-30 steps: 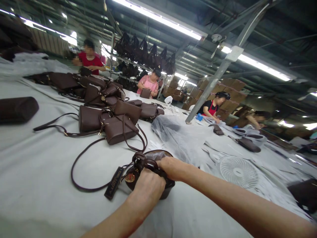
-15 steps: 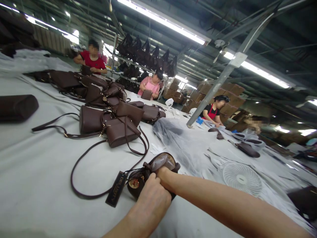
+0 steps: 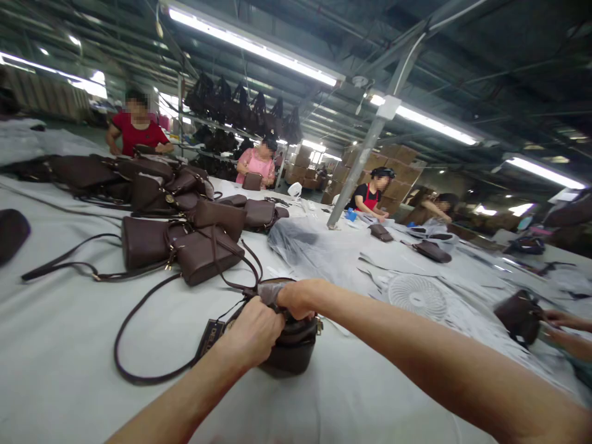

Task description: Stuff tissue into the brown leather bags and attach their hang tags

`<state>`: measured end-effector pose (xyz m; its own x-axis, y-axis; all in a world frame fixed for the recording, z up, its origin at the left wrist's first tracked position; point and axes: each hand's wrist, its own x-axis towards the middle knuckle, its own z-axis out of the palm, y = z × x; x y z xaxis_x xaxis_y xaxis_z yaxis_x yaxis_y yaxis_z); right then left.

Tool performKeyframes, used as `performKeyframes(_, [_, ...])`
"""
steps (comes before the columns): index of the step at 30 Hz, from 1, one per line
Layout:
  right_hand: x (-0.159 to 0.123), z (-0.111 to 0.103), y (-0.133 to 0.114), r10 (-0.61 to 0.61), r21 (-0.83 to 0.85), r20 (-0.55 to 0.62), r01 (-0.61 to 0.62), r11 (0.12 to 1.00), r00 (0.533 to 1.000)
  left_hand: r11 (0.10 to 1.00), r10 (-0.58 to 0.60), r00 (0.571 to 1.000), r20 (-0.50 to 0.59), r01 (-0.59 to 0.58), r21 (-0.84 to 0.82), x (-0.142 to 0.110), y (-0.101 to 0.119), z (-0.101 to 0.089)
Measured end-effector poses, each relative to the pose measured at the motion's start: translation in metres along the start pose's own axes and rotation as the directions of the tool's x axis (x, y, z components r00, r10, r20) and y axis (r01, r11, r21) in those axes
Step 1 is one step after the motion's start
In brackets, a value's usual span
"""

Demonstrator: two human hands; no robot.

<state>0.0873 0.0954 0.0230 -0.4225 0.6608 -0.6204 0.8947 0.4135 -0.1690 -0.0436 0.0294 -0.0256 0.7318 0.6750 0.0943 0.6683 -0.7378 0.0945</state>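
A dark brown handbag (image 3: 291, 357) stands on the white-covered table in front of me, its top open. My left hand (image 3: 259, 330) is closed on the near left rim of the bag. My right hand (image 3: 298, 299) reaches into the opening from the right; its fingers are hidden inside. Crumpled clear plastic (image 3: 269, 292) shows in the opening beside the right hand. A black hang tag (image 3: 210, 336) lies left of the bag, partly covered by my left wrist. The bag's long strap (image 3: 121, 351) loops out over the table to the left.
Several brown handbags (image 3: 208, 253) are piled at left. Behind my bag lies clear plastic sheeting (image 3: 305, 246); a white fan (image 3: 416, 296) is at right. A metal post (image 3: 356, 169) rises from the table. A co-worker's hands (image 3: 562, 324) hold another bag at far right.
The view has swung right. The bag has turned more upright, showing its lower front, and its round gold emblem is now mostly covered. My right hand remains in the opening.
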Motion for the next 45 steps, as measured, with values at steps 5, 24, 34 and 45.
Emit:
performKeyframes(5, [-0.036, -0.013, 0.018, -0.15, 0.333, -0.132, 0.186, 0.924, 0.98, 1.0, -0.003, 0.998, 0.069, 0.002, 0.022, 0.006, 0.004, -0.015])
performKeyframes(24, [-0.06, 0.005, 0.037, -0.302, -0.152, -0.616, 0.267, 0.952, 0.727, 0.856, -0.293, 0.885, -0.361, 0.074, -0.512, 0.031, -0.009, -0.005])
performKeyframes(34, [-0.057, 0.046, 0.101, 0.188, 0.417, -0.642, 0.133, 0.899, 0.743, 0.887, -0.439, 0.728, -0.526, 0.261, -0.38, 0.031, -0.006, 0.017])
performKeyframes(45, [-0.073, 0.082, 0.131, 0.137, 0.797, -0.453, 0.331, 0.504, 0.881, 0.915, -0.363, 0.784, -0.504, 0.197, -0.353, 0.042, -0.009, 0.012])
